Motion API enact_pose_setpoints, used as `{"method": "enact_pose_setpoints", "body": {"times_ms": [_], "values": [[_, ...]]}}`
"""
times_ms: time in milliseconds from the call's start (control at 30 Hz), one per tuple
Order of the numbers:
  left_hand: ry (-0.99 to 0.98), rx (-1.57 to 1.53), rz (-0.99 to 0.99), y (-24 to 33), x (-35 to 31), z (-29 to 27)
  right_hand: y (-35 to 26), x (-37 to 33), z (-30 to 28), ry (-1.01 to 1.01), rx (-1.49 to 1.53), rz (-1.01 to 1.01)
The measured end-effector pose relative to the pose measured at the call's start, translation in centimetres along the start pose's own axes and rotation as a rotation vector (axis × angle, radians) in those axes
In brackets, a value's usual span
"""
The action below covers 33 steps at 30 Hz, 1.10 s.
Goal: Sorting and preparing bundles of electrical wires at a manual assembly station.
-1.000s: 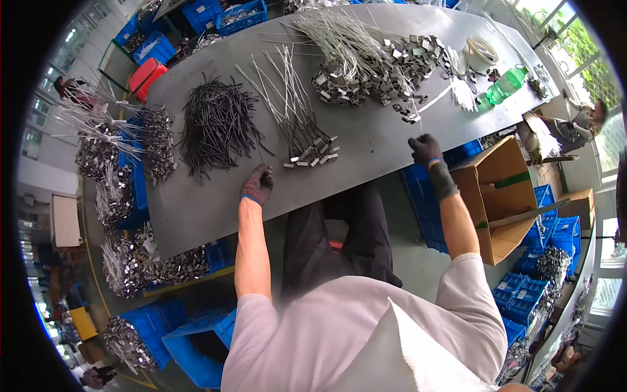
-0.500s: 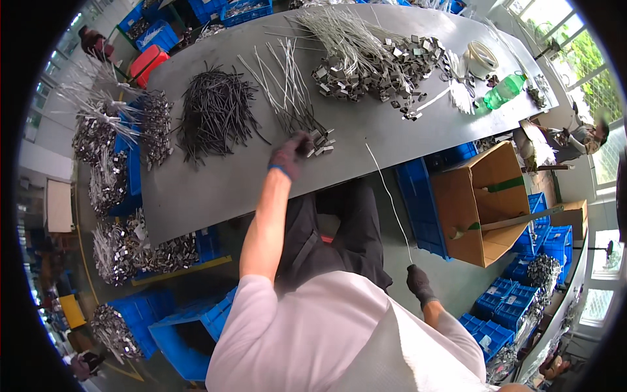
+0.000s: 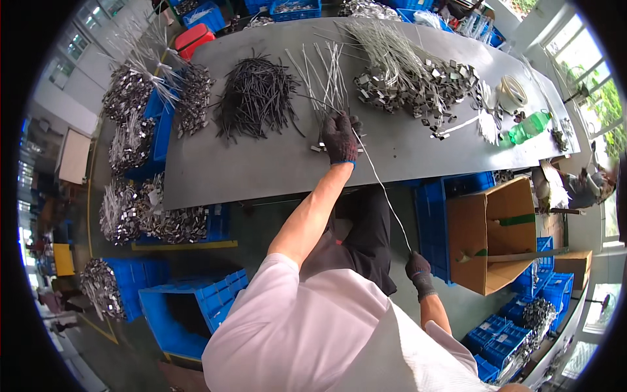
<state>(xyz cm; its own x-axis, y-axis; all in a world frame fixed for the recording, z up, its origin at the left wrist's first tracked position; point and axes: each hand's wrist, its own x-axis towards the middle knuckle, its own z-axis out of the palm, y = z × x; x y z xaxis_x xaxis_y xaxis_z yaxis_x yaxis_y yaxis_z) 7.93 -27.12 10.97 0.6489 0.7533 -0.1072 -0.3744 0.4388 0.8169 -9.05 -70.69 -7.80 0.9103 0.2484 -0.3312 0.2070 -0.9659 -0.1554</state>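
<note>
While your R hand (image 3: 419, 269) hangs off the near edge of the worktop (image 3: 222, 173) in the head view, its gloved fingers look closed round the lower end of the thin white wire (image 3: 385, 191). Wire runs from there up to your L hand (image 3: 341, 138), over the worktop; slight bow, otherwise fairly straight. Long axis is diagonal: lower end toward you & R, upper end away from you & L. L fingers are curled over the lower part of the small wire bundle (image 3: 334, 85), metal tips (image 3: 318, 147) poking out beside them; can't tell what they grip or how tight, b/c the back of the hand hides it.

Handling, prob.: v. light, thin, bendy w/ some spring; could kink if pushed, might slip thru gloved fingers. Best hold is likely close to each end, w/ light tension.

Nearby: pile of black strands (image 3: 258, 98) L of the bundle, big heap of metal-tipped wires (image 3: 408, 81) to its R, green bottle (image 3: 530, 128) further R; cardboard box (image 3: 467, 228) off the worktop, near your R hand.
</note>
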Motion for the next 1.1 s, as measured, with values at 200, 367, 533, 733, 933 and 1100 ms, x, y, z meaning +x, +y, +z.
{"method": "enact_pose_setpoints", "body": {"times_ms": [200, 367, 533, 733, 933, 1100], "values": [[-0.119, 0.185, -0.161, 0.7, -2.2, -0.4, -1.9, 0.5, -0.4, 0.004, 0.102, 0.008], [-0.462, 0.554, -0.111, -6.1, -4.2, -3.6, -11.2, 5.9, -8.8, 0.115, 0.947, -0.114], [-0.675, 0.770, -0.111, -3.6, -8.0, -2.6, -19.9, 14.0, -16.9, 0.753, 0.447, -0.653], [-0.643, 0.849, -0.180, -1.5, 0.0, -3.5, -26.8, 16.6, -21.4, 0.273, 1.072, -0.449], [-0.345, 1.387, 0.055, 1.8, 9.7, -8.9, -22.1, 22.8, -24.4, 0.760, 0.474, 0.071], [-0.027, 1.771, -0.071, 1.7, 13.2, -13.5, -13.6, 31.8, -25.9, 0.608, 0.255, 0.168]]}}
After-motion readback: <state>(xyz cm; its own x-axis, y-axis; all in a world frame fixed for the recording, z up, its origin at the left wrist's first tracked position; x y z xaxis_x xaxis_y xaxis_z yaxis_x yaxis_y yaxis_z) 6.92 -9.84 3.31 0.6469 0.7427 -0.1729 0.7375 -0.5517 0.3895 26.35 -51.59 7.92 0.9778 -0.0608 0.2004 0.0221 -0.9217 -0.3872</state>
